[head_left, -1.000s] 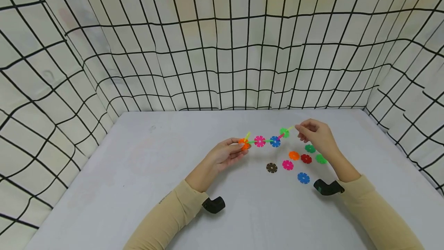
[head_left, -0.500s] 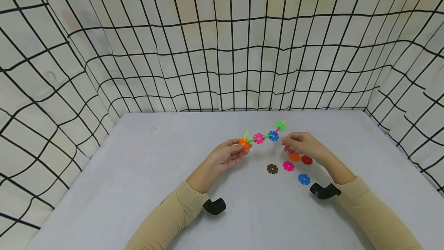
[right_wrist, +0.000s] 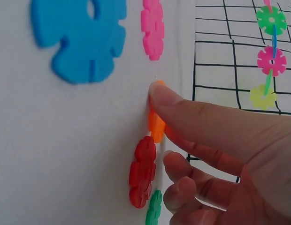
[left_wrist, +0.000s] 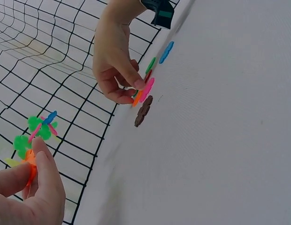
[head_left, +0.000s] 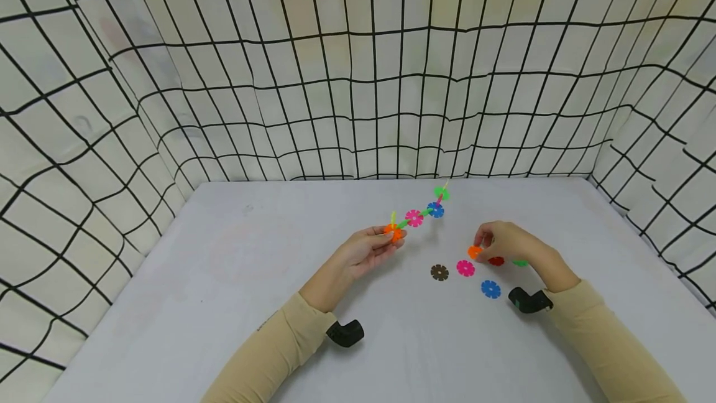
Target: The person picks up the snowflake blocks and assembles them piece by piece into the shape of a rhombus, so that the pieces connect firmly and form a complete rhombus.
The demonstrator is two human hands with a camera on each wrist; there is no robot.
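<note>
My left hand (head_left: 366,250) pinches an orange interlocking disc (head_left: 394,232) at the near end of a chain of notched plastic discs. From there the chain runs up and away through a pink disc (head_left: 414,218) and a blue disc (head_left: 436,209) to a green disc (head_left: 441,193), with others slotted edge-on between them. A yellow disc (head_left: 393,217) sticks up from the orange one. To the right, my right hand (head_left: 506,241) is down at the table, thumb and forefinger pinching a loose orange disc (right_wrist: 157,126). Its other fingers curl beside a red disc (right_wrist: 142,172).
Loose discs lie around the right hand: brown (head_left: 439,272), pink (head_left: 465,268), blue (head_left: 491,289) and a green disc (head_left: 521,263) partly under the hand. White walls with a black grid (head_left: 369,79) enclose the back and sides of the white table (head_left: 224,278).
My right hand has left the far end of the chain and come down to the loose orange disc. The chain's far end has swung up and left; my left hand stays nearly still.
</note>
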